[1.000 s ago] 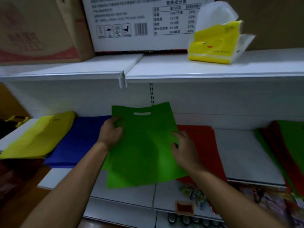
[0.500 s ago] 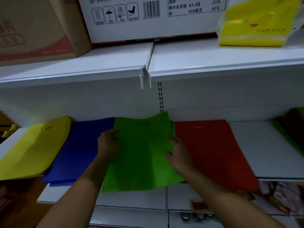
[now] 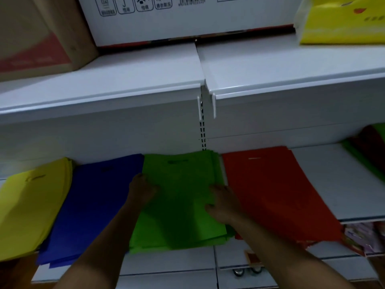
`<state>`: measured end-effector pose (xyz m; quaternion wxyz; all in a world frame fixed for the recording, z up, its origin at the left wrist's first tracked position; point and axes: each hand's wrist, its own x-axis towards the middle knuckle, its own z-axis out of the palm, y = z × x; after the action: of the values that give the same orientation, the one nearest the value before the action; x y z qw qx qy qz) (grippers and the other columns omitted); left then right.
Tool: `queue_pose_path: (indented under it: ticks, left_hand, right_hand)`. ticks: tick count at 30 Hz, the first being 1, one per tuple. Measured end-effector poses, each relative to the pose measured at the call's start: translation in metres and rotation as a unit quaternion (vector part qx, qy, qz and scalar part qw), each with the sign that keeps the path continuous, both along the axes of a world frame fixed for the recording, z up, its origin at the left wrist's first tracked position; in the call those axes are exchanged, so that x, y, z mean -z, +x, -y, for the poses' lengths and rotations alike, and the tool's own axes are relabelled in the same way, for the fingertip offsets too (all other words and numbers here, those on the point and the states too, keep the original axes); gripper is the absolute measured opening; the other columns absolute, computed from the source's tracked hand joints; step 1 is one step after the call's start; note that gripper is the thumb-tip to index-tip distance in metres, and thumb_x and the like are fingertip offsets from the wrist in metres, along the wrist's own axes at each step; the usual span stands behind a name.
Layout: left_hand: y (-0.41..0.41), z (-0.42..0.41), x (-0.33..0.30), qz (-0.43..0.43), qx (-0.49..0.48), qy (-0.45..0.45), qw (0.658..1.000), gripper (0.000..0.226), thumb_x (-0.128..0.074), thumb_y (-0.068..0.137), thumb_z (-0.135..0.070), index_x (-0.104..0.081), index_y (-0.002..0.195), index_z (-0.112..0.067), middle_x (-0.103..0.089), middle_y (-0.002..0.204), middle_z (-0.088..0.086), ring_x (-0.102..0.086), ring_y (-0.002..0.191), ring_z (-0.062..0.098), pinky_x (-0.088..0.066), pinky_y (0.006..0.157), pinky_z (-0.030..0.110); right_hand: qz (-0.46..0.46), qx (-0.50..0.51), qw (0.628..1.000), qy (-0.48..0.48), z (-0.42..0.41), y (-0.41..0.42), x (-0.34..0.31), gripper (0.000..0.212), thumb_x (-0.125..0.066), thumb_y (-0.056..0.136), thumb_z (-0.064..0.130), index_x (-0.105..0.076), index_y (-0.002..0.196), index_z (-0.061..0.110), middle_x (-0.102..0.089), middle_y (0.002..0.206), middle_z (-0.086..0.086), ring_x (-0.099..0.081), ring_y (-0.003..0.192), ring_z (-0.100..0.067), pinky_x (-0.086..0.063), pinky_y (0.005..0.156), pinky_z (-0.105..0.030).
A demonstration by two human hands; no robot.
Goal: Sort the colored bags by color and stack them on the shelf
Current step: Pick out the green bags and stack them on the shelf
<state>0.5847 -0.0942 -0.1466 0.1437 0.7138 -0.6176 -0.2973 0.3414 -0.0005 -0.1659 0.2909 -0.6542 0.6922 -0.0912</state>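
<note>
currently both hands rest on the green bag (image 3: 179, 197), which lies flat on top of the green stack on the lower shelf (image 3: 341, 184). left hand (image 3: 142, 189) sits at the bag's left edge, fingers curled against the fabric; whether it pinches the edge or only presses on it, cannot tell. right hand (image 3: 224, 205) lies at the right edge, fingers spread and flat on the bag, thumb pointing inward, nothing clamped.

stacks in a row along the shelf, left to right: yellow bags (image 3: 27, 209), blue bags (image 3: 91, 205), green, red bags (image 3: 277, 195). blue and green edges touch; a narrow strip of shelf shows between green and red at the back. front ends of all four stacks overhang the shelf lip. handle slot of the green bag faces the back wall.

far right: an unsorted pile (image 3: 368, 149) of green and dark red, blurred.

upper shelf (image 3: 125, 80): brown carton (image 3: 35, 34), white carton (image 3: 187, 17), yellow packet (image 3: 343, 21).
</note>
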Motion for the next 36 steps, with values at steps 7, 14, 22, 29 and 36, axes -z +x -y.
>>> queue_pose_path:
  ticks: [7, 14, 22, 29, 36]
  left_hand:
    - [-0.001, -0.003, -0.004, 0.007, 0.055, 0.026, 0.998, 0.059, -0.064, 0.090, -0.022, -0.040, 0.142, -0.009, -0.034, 0.150, 0.015, -0.026, 0.141, 0.034, -0.027, 0.114, 0.041]
    - [-0.051, -0.007, -0.035, -0.062, 0.047, -0.052, 0.996, 0.063, -0.066, 0.088, -0.024, -0.038, 0.144, -0.015, -0.038, 0.148, 0.012, -0.041, 0.132, 0.029, -0.038, 0.108, 0.042]
    - [-0.170, -0.035, -0.072, -0.075, 0.111, -0.112, 0.985, 0.073, -0.062, 0.091, -0.038, -0.026, 0.151, -0.021, -0.021, 0.158, 0.008, -0.022, 0.144, 0.026, -0.020, 0.118, 0.041]
    - [-0.324, -0.109, -0.106, -0.097, 0.183, -0.157, 0.966, 0.069, -0.052, 0.091, -0.055, -0.030, 0.149, -0.026, -0.025, 0.157, 0.001, -0.026, 0.143, 0.021, -0.024, 0.115, 0.036]
    - [-0.457, -0.165, -0.135, -0.146, 0.249, -0.183, 0.940, 0.064, -0.054, 0.092, -0.048, -0.035, 0.148, -0.021, -0.031, 0.155, 0.001, -0.031, 0.140, 0.019, -0.025, 0.116, 0.033]
  right_hand:
    - [-0.003, 0.010, 1.000, 0.001, -0.002, -0.001, 0.002, 0.072, -0.056, 0.094, 0.035, -0.018, 0.154, 0.026, -0.003, 0.163, -0.004, -0.004, 0.148, -0.029, -0.016, 0.120, -0.044]
    - [0.001, 0.025, 0.999, -0.037, -0.021, -0.026, -0.026, 0.072, -0.054, 0.096, 0.037, -0.012, 0.153, 0.031, 0.001, 0.163, 0.000, -0.002, 0.149, -0.029, -0.012, 0.119, -0.048]
    - [0.003, 0.088, 0.993, -0.083, -0.071, -0.116, -0.048, 0.074, -0.050, 0.096, 0.040, -0.009, 0.155, 0.025, -0.001, 0.163, -0.002, -0.005, 0.149, -0.027, -0.013, 0.120, -0.043]
    - [-0.039, 0.129, 0.984, -0.120, -0.145, -0.246, -0.067, 0.069, -0.045, 0.099, 0.041, -0.010, 0.155, 0.022, -0.002, 0.163, -0.003, -0.009, 0.148, -0.028, -0.017, 0.118, -0.045]
    - [-0.107, 0.189, 0.972, -0.093, -0.194, -0.360, -0.084, 0.069, -0.042, 0.099, 0.046, -0.008, 0.154, 0.023, 0.000, 0.163, -0.004, -0.007, 0.148, -0.029, -0.019, 0.117, -0.046]
